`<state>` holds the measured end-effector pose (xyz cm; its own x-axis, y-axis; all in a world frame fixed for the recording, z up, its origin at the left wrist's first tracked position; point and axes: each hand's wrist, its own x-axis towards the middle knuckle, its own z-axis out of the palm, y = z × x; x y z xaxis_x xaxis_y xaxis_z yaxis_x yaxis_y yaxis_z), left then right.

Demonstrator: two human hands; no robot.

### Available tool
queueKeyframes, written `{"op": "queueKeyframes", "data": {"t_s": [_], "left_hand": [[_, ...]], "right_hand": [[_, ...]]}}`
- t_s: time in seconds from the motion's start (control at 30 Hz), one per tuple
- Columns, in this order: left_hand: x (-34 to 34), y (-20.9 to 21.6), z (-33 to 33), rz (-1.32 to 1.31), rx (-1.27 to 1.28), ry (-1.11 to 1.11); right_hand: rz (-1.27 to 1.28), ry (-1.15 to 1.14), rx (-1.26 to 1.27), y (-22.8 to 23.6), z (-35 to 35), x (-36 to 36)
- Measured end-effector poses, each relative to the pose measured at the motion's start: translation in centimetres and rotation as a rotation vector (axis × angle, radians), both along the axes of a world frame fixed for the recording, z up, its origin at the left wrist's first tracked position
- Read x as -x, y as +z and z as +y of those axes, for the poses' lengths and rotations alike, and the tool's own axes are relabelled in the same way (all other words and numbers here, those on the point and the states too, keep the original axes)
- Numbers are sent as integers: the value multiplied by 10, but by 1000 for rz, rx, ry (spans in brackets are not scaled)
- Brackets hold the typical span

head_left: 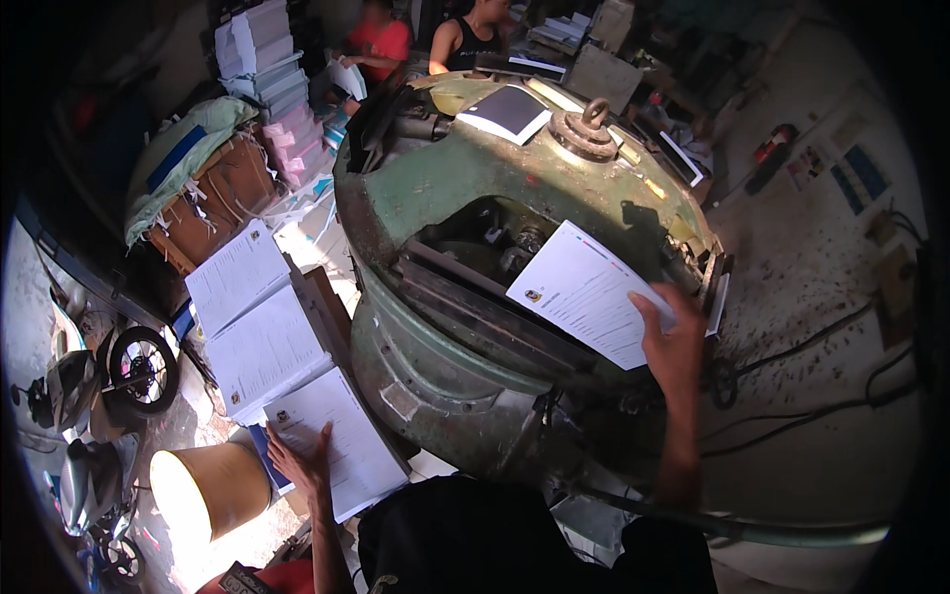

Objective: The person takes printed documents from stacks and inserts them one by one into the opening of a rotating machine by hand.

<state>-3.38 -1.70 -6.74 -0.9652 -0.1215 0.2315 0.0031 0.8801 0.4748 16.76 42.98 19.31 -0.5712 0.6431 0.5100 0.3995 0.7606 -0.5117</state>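
Note:
Between the thumb and fingers of my right hand [669, 335] is a white printed sheet [584, 287], tilted over the dark opening of a big round green machine [396, 203]. Whether it is one sheet or several together, I cannot tell. My left hand [303, 461] lies with fingers spread on the left edge of the nearest stack of printed sheets [346, 436]. Beyond it, in a row to the left of the machine, lie a middle stack of sheets [265, 346] and a far stack [237, 275].
On the machine's top are a dark-covered booklet [510, 111] and a heavy lifting ring [595, 114]. A yellowish drum-shaped container [210, 489] stands at lower left, near a motorcycle wheel [143, 370]. Tall paper piles [259, 59] rise behind. Two people sit at the back. Cables cross the right-hand floor.

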Motion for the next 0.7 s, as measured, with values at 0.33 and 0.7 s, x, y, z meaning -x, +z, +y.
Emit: {"op": "queueKeyframes", "data": {"t_s": [0.33,0.7], "left_hand": [[2,-9,-6,114,6,-51],[4,-5,-5,121,10,-84]], "right_hand": [[-91,148,37,-19,0,15],[-186,132,173,-43,24,-12]]}}
